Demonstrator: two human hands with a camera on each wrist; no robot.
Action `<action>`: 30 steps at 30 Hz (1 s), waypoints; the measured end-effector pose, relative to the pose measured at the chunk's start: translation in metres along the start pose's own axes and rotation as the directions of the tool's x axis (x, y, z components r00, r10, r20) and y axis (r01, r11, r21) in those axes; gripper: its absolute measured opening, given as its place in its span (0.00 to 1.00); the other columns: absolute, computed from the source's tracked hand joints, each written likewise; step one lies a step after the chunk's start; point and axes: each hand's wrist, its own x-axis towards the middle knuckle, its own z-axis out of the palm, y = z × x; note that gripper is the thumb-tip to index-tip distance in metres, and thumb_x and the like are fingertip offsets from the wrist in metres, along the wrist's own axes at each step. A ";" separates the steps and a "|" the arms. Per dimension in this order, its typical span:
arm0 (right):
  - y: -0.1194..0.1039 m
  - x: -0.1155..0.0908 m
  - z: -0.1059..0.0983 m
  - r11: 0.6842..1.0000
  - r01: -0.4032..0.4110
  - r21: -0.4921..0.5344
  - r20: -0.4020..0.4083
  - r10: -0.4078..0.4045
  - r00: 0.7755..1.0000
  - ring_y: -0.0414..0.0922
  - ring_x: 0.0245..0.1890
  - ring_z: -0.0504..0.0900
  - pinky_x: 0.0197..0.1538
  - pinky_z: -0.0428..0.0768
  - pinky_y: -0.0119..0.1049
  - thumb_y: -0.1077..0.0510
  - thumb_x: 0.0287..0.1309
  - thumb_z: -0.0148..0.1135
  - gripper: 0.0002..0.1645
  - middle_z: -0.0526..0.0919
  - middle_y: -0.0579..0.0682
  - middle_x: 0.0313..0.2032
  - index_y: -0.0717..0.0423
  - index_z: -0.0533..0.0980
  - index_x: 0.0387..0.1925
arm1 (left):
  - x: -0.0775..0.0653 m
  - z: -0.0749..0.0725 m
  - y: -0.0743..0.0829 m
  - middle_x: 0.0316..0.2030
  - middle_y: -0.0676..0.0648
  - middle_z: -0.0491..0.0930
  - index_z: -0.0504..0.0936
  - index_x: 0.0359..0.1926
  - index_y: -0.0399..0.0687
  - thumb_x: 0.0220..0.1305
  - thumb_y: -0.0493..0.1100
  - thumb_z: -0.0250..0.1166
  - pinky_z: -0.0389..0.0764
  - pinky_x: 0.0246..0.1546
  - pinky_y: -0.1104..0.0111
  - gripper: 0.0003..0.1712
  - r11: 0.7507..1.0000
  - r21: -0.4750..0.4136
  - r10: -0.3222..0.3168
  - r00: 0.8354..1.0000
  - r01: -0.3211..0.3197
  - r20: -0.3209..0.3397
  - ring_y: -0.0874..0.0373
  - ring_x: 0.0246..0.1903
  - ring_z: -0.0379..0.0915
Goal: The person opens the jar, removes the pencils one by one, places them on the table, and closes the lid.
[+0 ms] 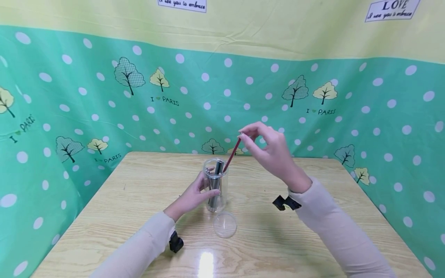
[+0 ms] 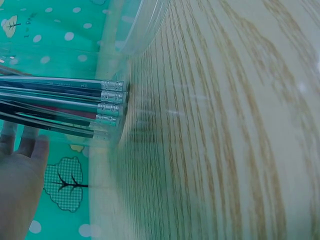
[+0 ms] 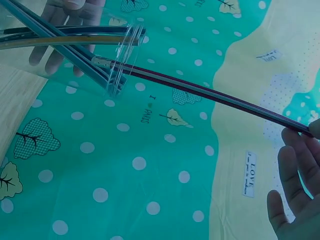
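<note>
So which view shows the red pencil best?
Right wrist: the red pencil runs large from the right hand to its metal end in the jar. Head shows it smaller; left wrist, not clearly.

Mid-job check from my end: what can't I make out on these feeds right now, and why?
Red pencil, head view: upper tip hidden by the right hand's fingertips.
Other pencils, head view: exact count unclear; they overlap in the clear jar.
Lettering on one pencil, left wrist view: too small and blurred to read.
Left hand, left wrist view: partly cut off by the left edge.
Jar's base, right wrist view: cut off by the left edge.
</note>
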 end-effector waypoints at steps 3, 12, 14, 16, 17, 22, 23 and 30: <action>0.000 0.002 -0.003 1.000 0.016 0.004 -0.016 -0.016 1.000 0.42 0.31 0.81 0.38 0.78 0.31 0.68 0.63 0.63 0.07 0.85 0.52 0.33 0.67 0.80 0.42 | 0.000 0.000 -0.001 0.66 0.43 0.71 0.58 0.73 0.62 0.65 0.48 0.70 0.61 0.66 0.39 0.41 1.000 0.001 0.007 1.000 -0.007 0.004 0.41 0.69 0.61; -0.005 0.008 -0.020 1.000 0.011 -0.013 -0.074 -0.012 0.997 0.43 0.34 0.81 0.42 0.79 0.32 0.66 0.64 0.62 0.08 0.86 0.51 0.36 0.67 0.79 0.42 | 0.000 0.000 0.000 0.67 0.43 0.71 0.58 0.73 0.63 0.64 0.49 0.71 0.60 0.66 0.39 0.42 1.000 0.009 -0.011 1.000 0.011 -0.002 0.41 0.69 0.61; -0.007 0.009 -0.023 1.000 0.005 -0.019 -0.087 -0.006 0.996 0.43 0.34 0.81 0.42 0.79 0.32 0.66 0.63 0.63 0.08 0.86 0.51 0.36 0.67 0.80 0.42 | 0.000 0.000 0.000 0.67 0.42 0.71 0.58 0.74 0.62 0.64 0.48 0.71 0.59 0.66 0.39 0.43 1.000 0.012 -0.010 1.000 0.010 -0.002 0.41 0.69 0.61; -0.010 0.010 -0.027 1.000 0.001 -0.018 -0.094 -0.002 0.996 0.42 0.34 0.81 0.42 0.79 0.32 0.67 0.63 0.63 0.08 0.86 0.51 0.37 0.67 0.80 0.43 | 0.000 0.000 0.001 0.67 0.42 0.71 0.57 0.74 0.63 0.64 0.48 0.71 0.59 0.67 0.39 0.43 1.000 0.016 -0.014 1.000 0.014 -0.002 0.41 0.69 0.61; -0.011 0.010 -0.028 1.000 0.000 -0.016 -0.099 -0.001 0.995 0.42 0.34 0.80 0.42 0.78 0.32 0.67 0.63 0.62 0.07 0.86 0.51 0.37 0.67 0.80 0.43 | 0.000 -0.001 0.001 0.67 0.41 0.70 0.57 0.74 0.62 0.64 0.48 0.71 0.59 0.67 0.39 0.43 1.000 0.018 -0.014 1.000 0.015 -0.002 0.41 0.69 0.61; -0.014 0.012 -0.033 1.000 -0.004 -0.011 -0.122 0.002 0.992 0.41 0.33 0.81 0.41 0.77 0.31 0.69 0.62 0.62 0.08 0.87 0.52 0.37 0.67 0.80 0.43 | 0.000 -0.001 0.001 0.67 0.41 0.71 0.56 0.75 0.63 0.64 0.48 0.71 0.60 0.66 0.39 0.44 1.000 0.019 -0.020 1.000 0.020 -0.008 0.41 0.69 0.61; -0.014 0.012 -0.034 1.000 -0.006 -0.009 -0.129 0.005 0.992 0.41 0.32 0.81 0.41 0.77 0.31 0.70 0.62 0.62 0.08 0.87 0.52 0.36 0.66 0.81 0.43 | 0.000 -0.001 0.001 0.67 0.41 0.71 0.56 0.75 0.63 0.64 0.49 0.71 0.60 0.66 0.39 0.44 1.000 0.017 -0.019 1.000 0.019 -0.008 0.41 0.69 0.61; -0.014 0.010 -0.038 0.999 -0.040 -0.032 -0.136 0.035 0.990 0.39 0.32 0.81 0.39 0.75 0.31 0.70 0.61 0.63 0.08 0.87 0.51 0.34 0.65 0.81 0.43 | -0.001 0.000 0.002 0.67 0.42 0.71 0.56 0.75 0.66 0.64 0.50 0.71 0.61 0.66 0.39 0.45 1.000 0.008 -0.025 1.000 0.025 -0.004 0.42 0.69 0.62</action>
